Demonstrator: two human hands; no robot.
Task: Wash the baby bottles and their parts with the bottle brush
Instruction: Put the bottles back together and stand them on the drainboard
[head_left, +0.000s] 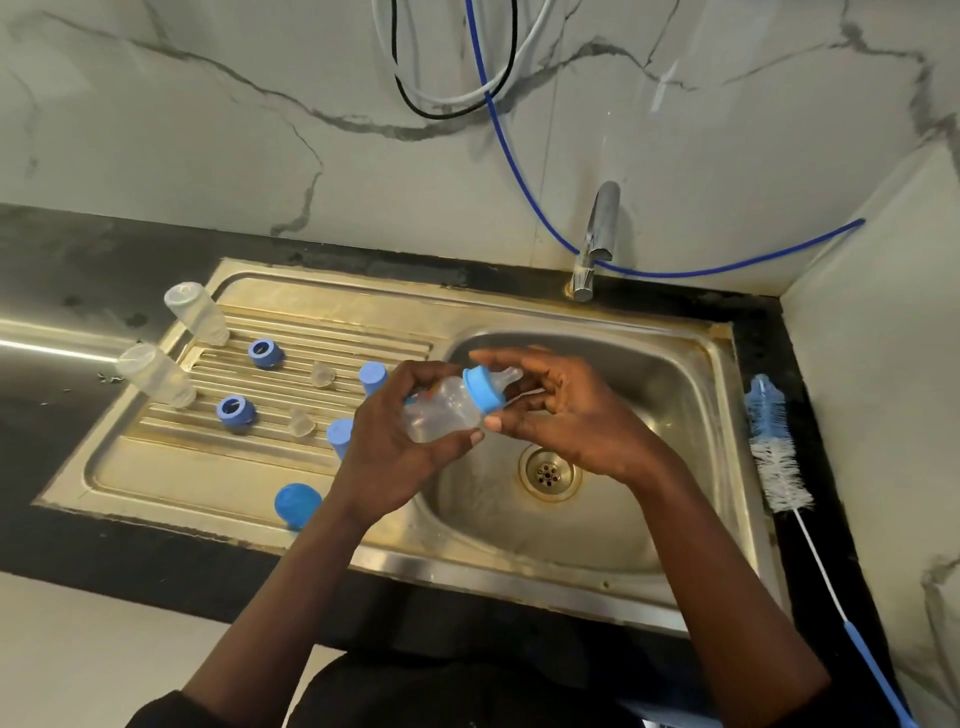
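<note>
Holding one assembled bottle (441, 410) over the sink (675, 364) basin, so drips fall in. Left hand (395, 447) wraps the clear body, fingers curled tight to steady it. Right hand (566, 415) is half-spread round the blue collar (484, 395), thumb under it, fingers arched past the teat (506, 376); firm pinch or not, cannot tell. Likely unscrewing. Two bottles (197, 314) stand upturned on the drainboard (156, 467) among loose rings (265, 353), probably draining. Brush (774, 447) lies on the counter, right of the sink.

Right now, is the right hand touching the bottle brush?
Apart. The head view shows the bottle brush lying on the counter, the right hand over the basin.
</note>
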